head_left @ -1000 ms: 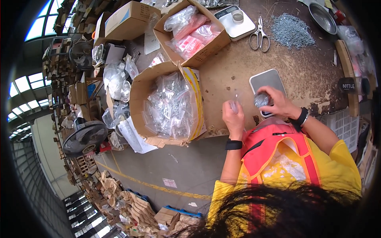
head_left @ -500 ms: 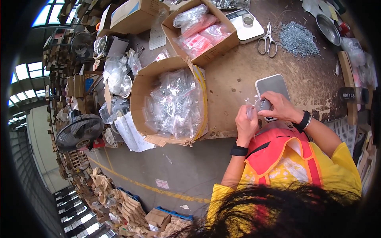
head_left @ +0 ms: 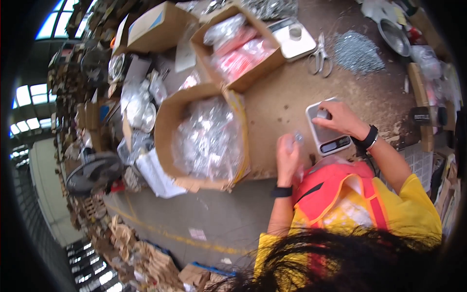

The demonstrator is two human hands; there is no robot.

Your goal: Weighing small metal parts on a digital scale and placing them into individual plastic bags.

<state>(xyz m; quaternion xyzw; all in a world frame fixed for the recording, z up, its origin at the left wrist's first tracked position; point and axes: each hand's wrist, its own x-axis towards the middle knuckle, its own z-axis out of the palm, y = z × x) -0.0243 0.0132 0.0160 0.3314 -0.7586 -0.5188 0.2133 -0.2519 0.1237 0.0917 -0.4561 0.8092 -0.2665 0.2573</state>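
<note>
Right hand (head_left: 340,118) rests on the small white scale (head_left: 327,127), fingers curled around a small grey piece on its pan. Left hand (head_left: 288,155) grips a small clear bag (head_left: 296,140), just beside the scale. Open brown carton (head_left: 204,138) of clear packets to the left; second carton (head_left: 241,46) with red-pink packets behind it.

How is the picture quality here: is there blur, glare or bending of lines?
Head view: strong fisheye bending, so the box edges curve and a dark rim frames the picture; the windows at far left are blown out; soft blur on both hands, left and right, over the scale; dark hair hides the bottom.
</note>
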